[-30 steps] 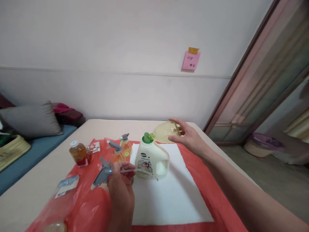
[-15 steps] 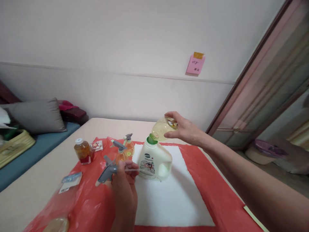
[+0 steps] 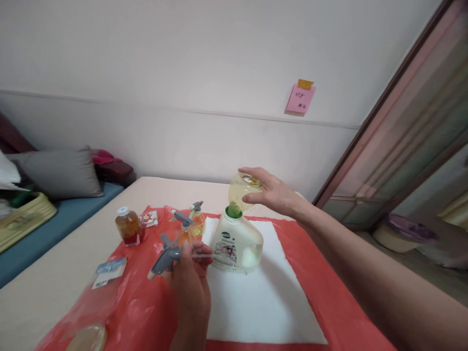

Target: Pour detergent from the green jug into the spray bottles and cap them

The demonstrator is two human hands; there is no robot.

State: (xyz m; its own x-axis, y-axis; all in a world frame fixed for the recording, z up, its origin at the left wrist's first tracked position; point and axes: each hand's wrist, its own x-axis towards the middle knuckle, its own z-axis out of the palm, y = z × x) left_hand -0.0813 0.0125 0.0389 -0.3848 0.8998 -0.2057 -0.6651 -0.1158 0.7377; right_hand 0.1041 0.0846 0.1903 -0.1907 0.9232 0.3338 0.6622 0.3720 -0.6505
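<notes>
My right hand (image 3: 268, 187) grips a clear yellowish bottle (image 3: 239, 189), tipped neck-down at the mouth of a large pale jug (image 3: 239, 243). The jug has a green-rimmed opening, a side handle and a printed label, and stands upright on a white sheet (image 3: 270, 307). In my left hand (image 3: 193, 270) is a grey spray nozzle (image 3: 166, 258), held between thumb and fingers, its thin clear tube pointing right across the jug's front. Just beyond that hand stand two orange spray bottles, one nearer (image 3: 185, 233) and one farther (image 3: 197, 220).
A red plastic sheet (image 3: 142, 302) lies beneath the white one. At left are a white-capped amber bottle (image 3: 127, 226), a small card box (image 3: 149, 219) and a clear packet (image 3: 108, 273). A round lid-like object (image 3: 87, 339) sits at the near edge. A pink note (image 3: 300, 99) hangs on the wall.
My right hand has moved slightly left, and the bottle is tipped more steeply, now nearly upside down over the jug's mouth. My left hand still holds the spray nozzle.
</notes>
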